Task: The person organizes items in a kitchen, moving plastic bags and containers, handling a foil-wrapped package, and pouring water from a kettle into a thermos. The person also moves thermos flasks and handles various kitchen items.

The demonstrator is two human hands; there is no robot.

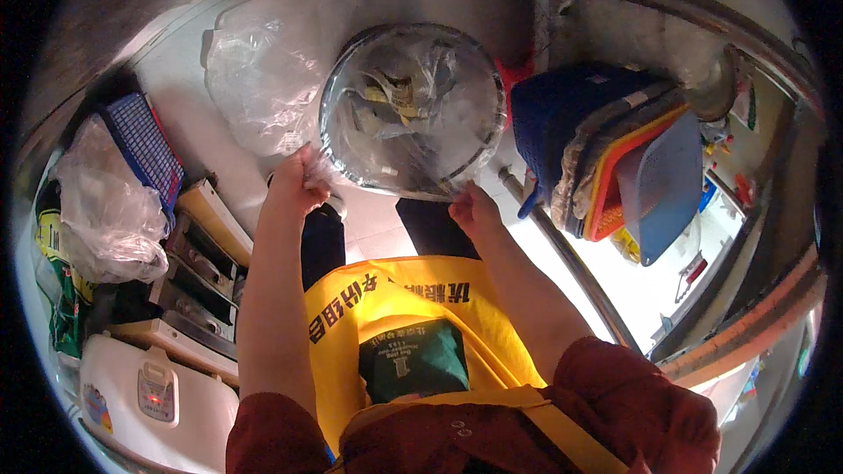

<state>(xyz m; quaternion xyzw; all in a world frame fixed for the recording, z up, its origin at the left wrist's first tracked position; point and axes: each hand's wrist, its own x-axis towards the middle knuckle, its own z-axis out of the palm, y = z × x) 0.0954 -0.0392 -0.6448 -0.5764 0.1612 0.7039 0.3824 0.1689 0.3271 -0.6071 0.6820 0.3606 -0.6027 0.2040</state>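
Observation:
A round bin [327, 99] stands on the floor before me, seen from above. Clear plastic film [454, 112], apparently a bin bag, stretches over its rim and down inside. Yellowish scraps [398, 95] show in or through the film at the middle. My left hand [293, 184] pinches gathered film at the near left of the rim. At the near right, my right hand [475, 207] grips the film's edge beside the rim; its fingertips are partly hidden. A wide sheet of clear plastic [263, 79] spreads to the left of the bin, and whether it joins the bag is unclear.
Nested plastic baskets [560, 125] in several colours rise at the right, near a metal rail [573, 276]. Leftward are a blue plastic basket [143, 145], a crumpled clear bag [108, 204] and a white appliance [197, 415] with a red light. My yellow apron [500, 316] hangs below.

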